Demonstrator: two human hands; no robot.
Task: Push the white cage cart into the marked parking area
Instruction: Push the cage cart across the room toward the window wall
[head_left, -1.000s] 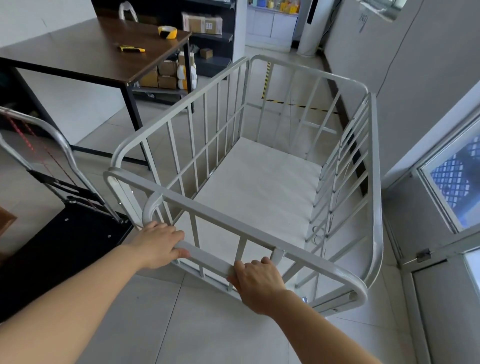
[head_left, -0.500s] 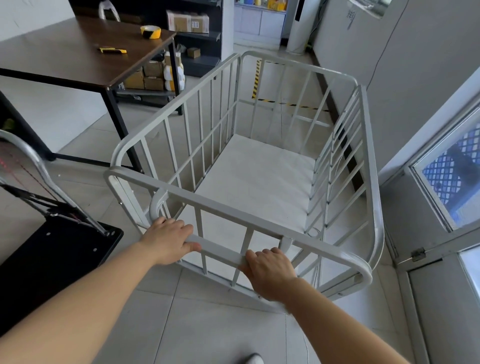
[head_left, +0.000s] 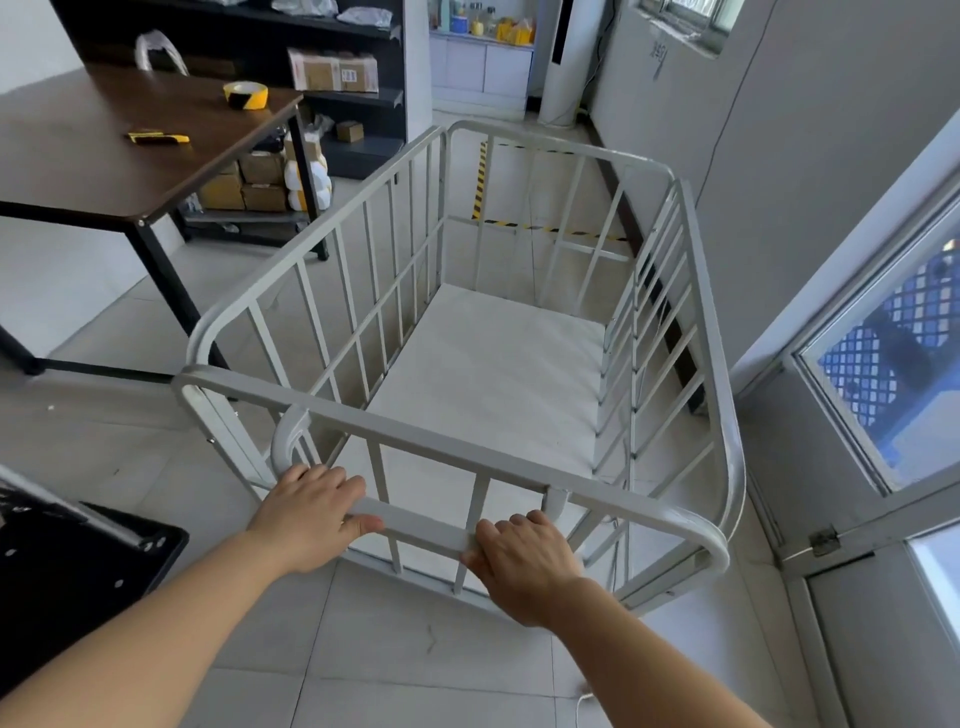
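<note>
Roughly midway, by my read: white cage cart (head_left: 498, 364) fills centre frame, empty, w/ its far end just short of the yellow-black floor tape (head_left: 519, 224) at upper centre. Left hand (head_left: 311, 519) and right hand (head_left: 524, 561) both have fingers curled tight round the push bar (head_left: 421, 527) at lower centre. Left to do: roll it fwd past the tape; wall at right sits close, bench (head_left: 104, 145) upper left is clear.
</note>
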